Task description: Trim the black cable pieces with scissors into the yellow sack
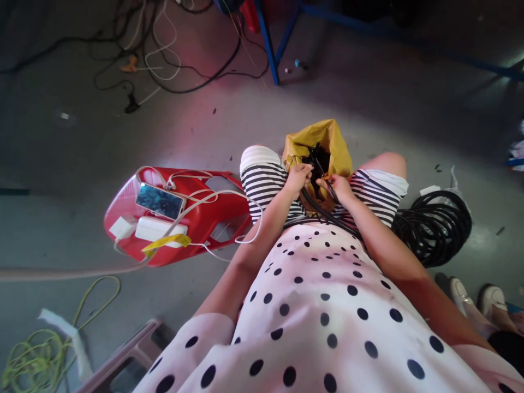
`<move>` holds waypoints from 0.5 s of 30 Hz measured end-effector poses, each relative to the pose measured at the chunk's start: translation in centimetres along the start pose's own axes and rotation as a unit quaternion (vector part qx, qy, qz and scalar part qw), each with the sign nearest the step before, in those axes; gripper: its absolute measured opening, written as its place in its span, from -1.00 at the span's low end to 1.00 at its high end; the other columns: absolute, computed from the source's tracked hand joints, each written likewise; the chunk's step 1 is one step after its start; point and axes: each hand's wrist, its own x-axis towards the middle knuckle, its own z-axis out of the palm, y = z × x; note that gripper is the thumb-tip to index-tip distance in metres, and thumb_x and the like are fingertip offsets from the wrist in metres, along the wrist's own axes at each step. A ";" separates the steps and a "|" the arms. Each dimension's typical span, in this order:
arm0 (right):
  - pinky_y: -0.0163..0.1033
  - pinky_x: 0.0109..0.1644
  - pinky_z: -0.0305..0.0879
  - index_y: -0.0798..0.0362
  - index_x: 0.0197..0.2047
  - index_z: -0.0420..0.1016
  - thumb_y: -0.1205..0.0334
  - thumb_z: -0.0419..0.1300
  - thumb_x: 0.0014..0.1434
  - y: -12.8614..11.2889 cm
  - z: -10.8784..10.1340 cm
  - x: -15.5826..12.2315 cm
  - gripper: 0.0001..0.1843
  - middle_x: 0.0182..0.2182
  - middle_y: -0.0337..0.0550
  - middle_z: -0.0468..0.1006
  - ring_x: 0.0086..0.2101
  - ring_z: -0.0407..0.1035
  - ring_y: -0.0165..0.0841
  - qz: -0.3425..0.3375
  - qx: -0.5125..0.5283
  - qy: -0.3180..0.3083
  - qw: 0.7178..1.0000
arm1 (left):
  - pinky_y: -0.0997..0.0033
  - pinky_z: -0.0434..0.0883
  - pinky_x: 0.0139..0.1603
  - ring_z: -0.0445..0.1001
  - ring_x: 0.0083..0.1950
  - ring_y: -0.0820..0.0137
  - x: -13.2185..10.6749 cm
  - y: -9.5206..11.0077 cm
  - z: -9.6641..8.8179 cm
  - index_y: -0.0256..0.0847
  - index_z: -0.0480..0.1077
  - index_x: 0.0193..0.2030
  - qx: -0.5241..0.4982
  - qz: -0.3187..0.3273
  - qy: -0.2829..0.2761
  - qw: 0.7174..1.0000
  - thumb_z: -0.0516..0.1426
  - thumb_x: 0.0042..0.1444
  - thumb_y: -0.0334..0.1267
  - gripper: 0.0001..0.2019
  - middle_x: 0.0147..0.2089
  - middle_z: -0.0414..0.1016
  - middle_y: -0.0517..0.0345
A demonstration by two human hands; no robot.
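Black cable (pixel 323 210), smooth and rubbery, runs across the striped lap into a crumpled yellow bag (pixel 333 143) wedged between the knees; no lettering can be read on either. Both forearms reach forward, bent at the wrists over the bag's mouth. The left hand (pixel 298 177) has its fingers curled shut on the cable at the bag's rim, and the right hand (pixel 339 185) appears to pinch another black strand, though the grip is too small to see clearly. To the right, a thick coil of black cable (pixel 436 226) lies on the grey floor. To the left, a glossy red plastic stool (pixel 204 218) carries a phone (pixel 159 201) and white chargers.
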 end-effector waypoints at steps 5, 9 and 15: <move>-0.18 -0.36 0.43 -0.09 -0.28 0.35 -0.25 0.73 -0.21 0.5 -1.0 -4.5 -0.25 -0.47 -0.28 0.54 -0.45 0.51 -0.22 -0.005 0.185 -0.153 0.971 | 0.62 0.24 -0.48 0.25 -0.54 0.60 1.2 1.6 -0.4 -0.14 0.29 -0.17 -0.178 0.034 0.078 0.980 0.13 0.60 -0.29 -0.78 -0.43 0.33 0.36; -0.22 -0.40 0.28 -0.12 -0.31 0.26 -0.25 0.65 -0.14 0.0 -0.1 -6.3 -0.29 -0.52 -0.39 0.39 -0.49 0.35 -0.32 -0.046 0.161 -0.047 0.985 | 0.57 0.36 -0.40 0.33 -0.48 0.57 -0.7 2.3 1.5 -0.10 0.31 -0.09 -0.195 0.051 0.075 0.977 0.27 0.55 -0.10 -0.75 -0.37 0.38 0.35; -0.16 -0.29 0.35 -0.14 -0.30 0.25 -0.56 0.45 0.06 -0.4 0.3 -5.2 -0.27 -0.46 -0.31 0.41 -0.39 0.35 -0.26 -0.054 0.102 0.010 0.993 | 0.61 0.04 -0.56 0.08 -0.55 0.61 -4.9 2.6 3.1 -0.10 0.26 -0.11 -0.062 0.044 0.033 0.997 0.14 0.62 -0.10 -0.76 -0.44 0.20 0.41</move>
